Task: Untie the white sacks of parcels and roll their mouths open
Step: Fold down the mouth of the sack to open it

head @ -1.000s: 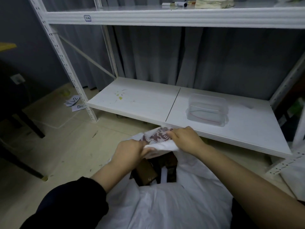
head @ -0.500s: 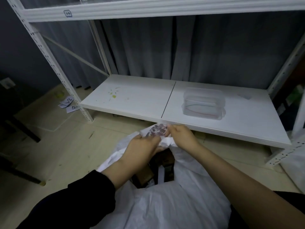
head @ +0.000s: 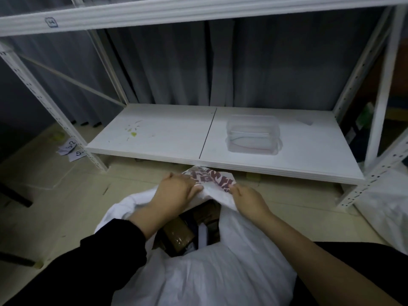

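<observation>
Since the earlier frames the far lip of the white sack (head: 198, 272) is spread wider between the hands, and more of its red-printed outer face is turned up toward the shelf (head: 276, 171). At the left, numbered paper slips (head: 70, 149) lie on the floor beside the rack post. The left hand (head: 176, 191) is closed on the lip, fingers curled over the fold. The sack stands on the floor, just in front of the shelf, its mouth untied, with brown parcels (head: 176, 235) seen inside. The right hand (head: 247, 199) is pinched on the same lip. The fabric is judged thin, limp and light; it is best gripped at the doubled rim.
</observation>
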